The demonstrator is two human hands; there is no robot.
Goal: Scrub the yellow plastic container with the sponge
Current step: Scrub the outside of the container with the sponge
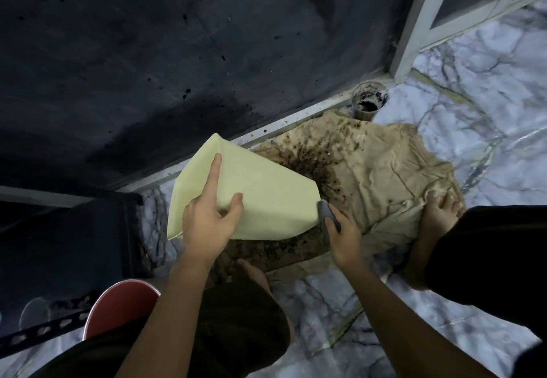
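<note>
A pale yellow plastic container [266, 197] is held tilted on its side above a stained beige cloth. My left hand [207, 220] grips its near lower edge, with the index finger stretched up along its outer wall. My right hand [343, 235] is closed on a grey sponge [324, 210], which touches the container's right rim. The container's inside faces away from me and is hidden.
The beige cloth [379, 176] with dark brown splatter covers the marble floor [473, 96]. A dirty clear cup [365, 102] stands by the dark wall [148, 51]. My bare feet [441, 211] rest on the cloth. A red stool [118, 306] is at lower left.
</note>
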